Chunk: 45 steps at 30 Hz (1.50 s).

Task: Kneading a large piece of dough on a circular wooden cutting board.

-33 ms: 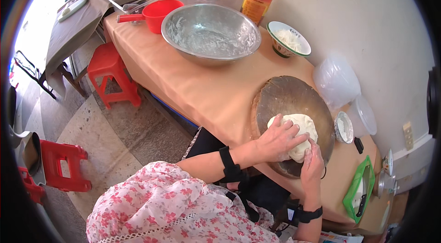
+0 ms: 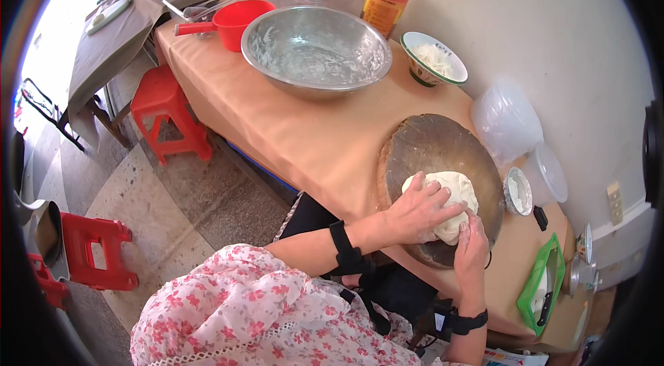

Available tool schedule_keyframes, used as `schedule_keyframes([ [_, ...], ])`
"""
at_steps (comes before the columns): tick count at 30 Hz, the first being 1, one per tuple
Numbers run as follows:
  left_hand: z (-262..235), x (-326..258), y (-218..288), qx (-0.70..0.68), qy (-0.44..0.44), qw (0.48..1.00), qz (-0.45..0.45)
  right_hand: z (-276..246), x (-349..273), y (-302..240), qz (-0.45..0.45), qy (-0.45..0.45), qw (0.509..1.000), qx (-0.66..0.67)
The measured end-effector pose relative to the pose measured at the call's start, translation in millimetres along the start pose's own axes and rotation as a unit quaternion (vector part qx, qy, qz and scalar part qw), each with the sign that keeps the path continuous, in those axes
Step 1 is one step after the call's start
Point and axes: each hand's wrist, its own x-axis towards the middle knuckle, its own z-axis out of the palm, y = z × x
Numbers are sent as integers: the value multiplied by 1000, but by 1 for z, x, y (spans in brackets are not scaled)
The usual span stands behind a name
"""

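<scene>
Head view, left hand [image 2: 412, 217] on dough [image 2: 458, 190], right hand [image 2: 472, 247] perhaps pinching it

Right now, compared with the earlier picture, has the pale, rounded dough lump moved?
No: the dough lump shows no visible shift in any direction against the round, brown wooden board.

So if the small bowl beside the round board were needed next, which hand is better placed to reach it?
Probably the right hand: it is at the lower right edge of the dough, nearer the small bowl. The left hand lies over the dough, farther away.
</scene>
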Motion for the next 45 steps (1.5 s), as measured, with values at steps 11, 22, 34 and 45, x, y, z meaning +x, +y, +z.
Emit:
schedule_keyframes([
  [11,3,-1,-1,-7,9,1000,-16,-5,19,7,-9,-39,999,-9],
  [22,-4,-3,1,-18,-59,998,-21,-38,13,4,-13,-127,992,20],
  [34,-5,-1,1,-10,1,1000,8,-38,36,46,-57,-188,979,62],
  [45,-9,-4,3,-12,-14,999,28,-136,56,139,226,-42,971,-68],
])
